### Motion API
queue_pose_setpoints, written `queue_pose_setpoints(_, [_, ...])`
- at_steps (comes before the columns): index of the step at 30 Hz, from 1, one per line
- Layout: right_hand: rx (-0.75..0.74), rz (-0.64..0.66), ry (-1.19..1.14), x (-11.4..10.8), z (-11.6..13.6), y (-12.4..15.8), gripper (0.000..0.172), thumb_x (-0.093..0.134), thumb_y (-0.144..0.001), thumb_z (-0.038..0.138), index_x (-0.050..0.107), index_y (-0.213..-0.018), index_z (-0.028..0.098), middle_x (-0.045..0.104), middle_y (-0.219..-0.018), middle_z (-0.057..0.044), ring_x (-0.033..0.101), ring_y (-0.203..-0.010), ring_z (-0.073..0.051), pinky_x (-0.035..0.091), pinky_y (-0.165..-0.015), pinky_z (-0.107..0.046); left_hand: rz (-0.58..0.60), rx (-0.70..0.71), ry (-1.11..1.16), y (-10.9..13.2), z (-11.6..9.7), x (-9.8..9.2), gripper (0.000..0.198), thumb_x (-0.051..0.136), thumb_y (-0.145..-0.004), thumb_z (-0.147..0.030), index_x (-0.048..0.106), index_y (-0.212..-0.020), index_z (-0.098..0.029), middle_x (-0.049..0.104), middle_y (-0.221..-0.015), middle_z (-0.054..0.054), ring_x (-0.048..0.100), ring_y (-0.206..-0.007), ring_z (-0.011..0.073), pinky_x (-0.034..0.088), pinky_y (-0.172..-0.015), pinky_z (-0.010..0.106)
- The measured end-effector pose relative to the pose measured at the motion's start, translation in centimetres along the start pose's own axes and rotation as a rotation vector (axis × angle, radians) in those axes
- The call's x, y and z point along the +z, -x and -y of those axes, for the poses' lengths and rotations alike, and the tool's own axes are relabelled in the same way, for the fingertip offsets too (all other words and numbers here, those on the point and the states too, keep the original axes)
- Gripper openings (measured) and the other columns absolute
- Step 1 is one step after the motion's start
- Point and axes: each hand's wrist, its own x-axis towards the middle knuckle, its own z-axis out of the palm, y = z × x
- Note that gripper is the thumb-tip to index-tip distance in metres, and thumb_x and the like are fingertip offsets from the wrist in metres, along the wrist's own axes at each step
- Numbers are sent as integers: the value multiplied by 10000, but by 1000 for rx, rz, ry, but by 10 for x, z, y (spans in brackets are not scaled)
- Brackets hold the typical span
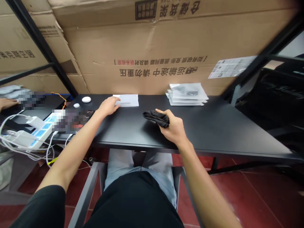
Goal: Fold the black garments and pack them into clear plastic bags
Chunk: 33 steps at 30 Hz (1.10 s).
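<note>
My right hand (174, 128) is closed around a folded black cloth item (155, 117), held just above the desk near its front middle. The cloth's exact kind does not show. Farther back, my left hand (109, 106) has its thumb and fingers apart at the left edge of a flat, frosted plastic bag (130, 100). That bag lies on the black desk (125, 126) against the cardboard. To the right, a stack of several frosted plastic bags (187, 94) lies on the desk, with something dark showing inside the top one.
Large cardboard sheets (142, 41) stand behind the desk. At the left are a phone (86, 117), a round white case (86, 99), a small white disc (76, 105) and a power strip (44, 130) with tangled cables. Another person's hand (8, 103) shows at the far left. A black bag-like item (275, 95) is at right.
</note>
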Motion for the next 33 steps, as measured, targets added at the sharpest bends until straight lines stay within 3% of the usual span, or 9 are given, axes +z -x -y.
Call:
queue_pose_setpoints(4, [72, -14, 8, -1, -3, 0, 181, 758, -926, 335, 660, -1071, 292, 882, -1018, -71, 843, -850, -292, 637, -774, -355, 61, -39, -81, -8, -2, 8, 357, 561, -1061, -229, 777, -1344, -214, 801, -1386, 185, 713, -1306, 378, 530, -1128, 499])
queue_pose_setpoints(7, [174, -129, -4, -3, -7, -2, 237, 818, -915, 423, 636, -966, 281, 767, -793, -3, 710, -682, -228, 585, -715, -334, 65, -37, -95, -1, -13, 13, 356, 499, -1106, -248, 762, -1342, -200, 809, -1331, 210, 746, -1218, 391, 530, -1083, 505])
queue_pose_setpoints(13, [316, -506, -423, 2, -26, -15, 396, 941, -824, 513, 674, -937, 244, 738, -903, 2, 715, -859, -239, 640, -908, -437, 12, 312, -71, 43, -54, 26, 399, 500, -1125, -233, 722, -1452, -175, 826, -1263, 182, 766, -1230, 358, 542, -1109, 469])
queue_pose_setpoints(18, [238, -583, -656, 9, -16, -18, 458, 991, -832, 519, 733, -1108, 261, 794, -1074, -20, 782, -1068, -277, 654, -1081, -511, -12, 479, 4, 80, -88, 30, 346, 501, -1152, -278, 834, -1208, -204, 838, -1191, 151, 778, -1179, 328, 589, -1061, 452])
queue_pose_setpoints(21, [-5, -471, -681, 6, 11, -13, 394, 975, -894, 463, 752, -1170, 293, 824, -1242, -55, 800, -1212, -308, 636, -1153, -544, -11, 425, 113, 91, -104, 24, 295, 551, -1136, -285, 840, -1167, -234, 853, -1191, 105, 792, -1147, 308, 607, -996, 417])
queue_pose_setpoints(24, [-268, -123, -698, 2, 32, -5, 231, 879, -1005, 412, 793, -1192, 308, 823, -1386, -89, 807, -1279, -319, 636, -1156, -548, -8, 324, 266, 97, -113, 14, 210, 650, -1042, -215, 835, -1139, -231, 865, -1165, 83, 809, -1065, 299, 613, -908, 385])
queue_pose_setpoints(27, [-388, 167, -597, 3, 34, 1, 151, 809, -1063, 364, 828, -1197, 297, 838, -1382, -104, 817, -1277, -303, 651, -1131, -495, -42, 346, 395, 100, -113, 4, 289, 698, -943, -129, 828, -1181, -230, 860, -1207, 73, 804, -1091, 285, 614, -945, 370])
queue_pose_setpoints(30, [-409, 272, -469, 5, 24, 1, 235, 776, -1052, 251, 825, -1280, 281, 818, -1443, -123, 790, -1350, -304, 639, -1156, -477, -125, 351, 372, 102, -111, -3, 329, 625, -998, -113, 816, -1234, -239, 847, -1225, 62, 792, -1108, 261, 602, -998, 368])
queue_pose_setpoints(33, [-392, 343, -343, 2, 15, 0, 516, 735, -955, 80, 778, -1431, 273, 775, -1536, -126, 738, -1445, -314, 597, -1220, -487, -198, 310, 292, 104, -111, -6, 296, 542, -1124, -205, 810, -1246, -239, 839, -1202, 65, 785, -1079, 252, 596, -994, 368])
